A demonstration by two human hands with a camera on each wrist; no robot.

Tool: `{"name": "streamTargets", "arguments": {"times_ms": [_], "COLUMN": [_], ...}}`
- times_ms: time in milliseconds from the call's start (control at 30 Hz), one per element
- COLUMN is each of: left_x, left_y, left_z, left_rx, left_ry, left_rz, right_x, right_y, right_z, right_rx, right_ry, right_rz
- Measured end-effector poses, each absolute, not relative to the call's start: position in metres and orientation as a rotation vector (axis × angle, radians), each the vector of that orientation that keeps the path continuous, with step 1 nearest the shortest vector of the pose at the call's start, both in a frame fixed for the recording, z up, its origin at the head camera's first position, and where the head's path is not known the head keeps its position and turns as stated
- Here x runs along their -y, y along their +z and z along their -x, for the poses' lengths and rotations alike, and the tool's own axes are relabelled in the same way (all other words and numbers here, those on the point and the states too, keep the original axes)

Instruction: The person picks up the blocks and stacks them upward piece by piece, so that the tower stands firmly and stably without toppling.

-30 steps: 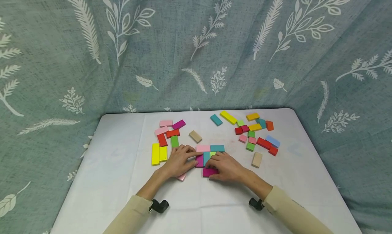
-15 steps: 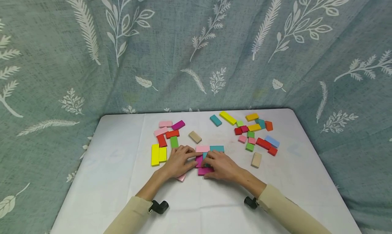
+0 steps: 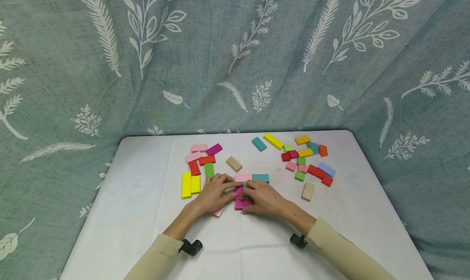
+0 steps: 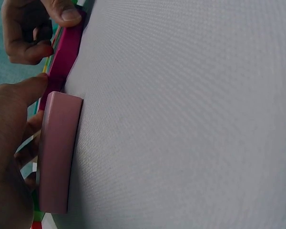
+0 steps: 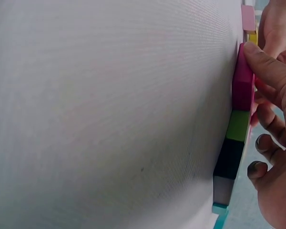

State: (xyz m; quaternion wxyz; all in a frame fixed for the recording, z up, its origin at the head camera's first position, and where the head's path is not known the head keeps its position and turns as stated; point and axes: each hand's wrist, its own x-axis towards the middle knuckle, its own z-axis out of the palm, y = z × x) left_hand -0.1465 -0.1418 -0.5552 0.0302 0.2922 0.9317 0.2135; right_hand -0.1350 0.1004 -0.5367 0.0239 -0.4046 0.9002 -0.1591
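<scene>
Near the table's middle, flat coloured blocks lie fitted together. A pink block (image 3: 243,177) and a teal block (image 3: 261,177) form the far row, with an upright magenta block (image 3: 238,192) below. My right hand (image 3: 266,198) pinches a second magenta block (image 3: 240,205) at the near side, thumb on its front face in the right wrist view. The right fingers cover much of the cluster. My left hand (image 3: 216,193) lies along the left side, forefinger stretched by the pink block and thumb touching the upright magenta one. A separate pink block (image 4: 59,152) lies under the left palm.
Left of the cluster lie yellow blocks (image 3: 186,185), a green block (image 3: 209,169) and several red, pink and magenta ones. A wooden block (image 3: 234,164) sits behind. At the right are many small loose blocks, a blue block (image 3: 327,169) and another wooden block (image 3: 308,191).
My right hand has slid left with the near magenta block, which now sits directly below the upright magenta one. The left hand has stayed in place.
</scene>
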Motion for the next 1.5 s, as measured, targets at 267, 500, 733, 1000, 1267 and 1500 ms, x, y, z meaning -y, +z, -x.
{"name": "streamTargets", "arguments": {"times_ms": [267, 500, 733, 1000, 1267, 1500], "left_x": [0.142, 0.142, 0.142, 0.142, 0.143, 0.143], "left_y": [-0.555, -0.555, -0.556, -0.556, -0.555, -0.555], "left_z": [0.147, 0.147, 0.146, 0.146, 0.145, 0.146], "left_rx": [-2.88, -2.863, -2.856, -2.834, -2.846, -2.843], "left_ry": [0.653, 0.67, 0.706, 0.708, 0.718, 0.716], "left_rz": [-0.899, -0.922, -0.915, -0.906, -0.923, -0.907], "right_x": [-0.099, -0.116, -0.177, -0.25, -0.282, -0.286], "right_y": [-0.538, -0.527, -0.503, -0.487, -0.492, -0.499], "right_z": [0.136, 0.141, 0.157, 0.166, 0.161, 0.161], "right_rx": [-2.804, -2.741, -2.66, -2.655, -2.659, -2.683], "right_ry": [-0.491, -0.611, -0.715, -0.531, -0.382, -0.381], "right_rz": [1.258, 1.136, 0.878, 0.607, 0.681, 0.563]}}
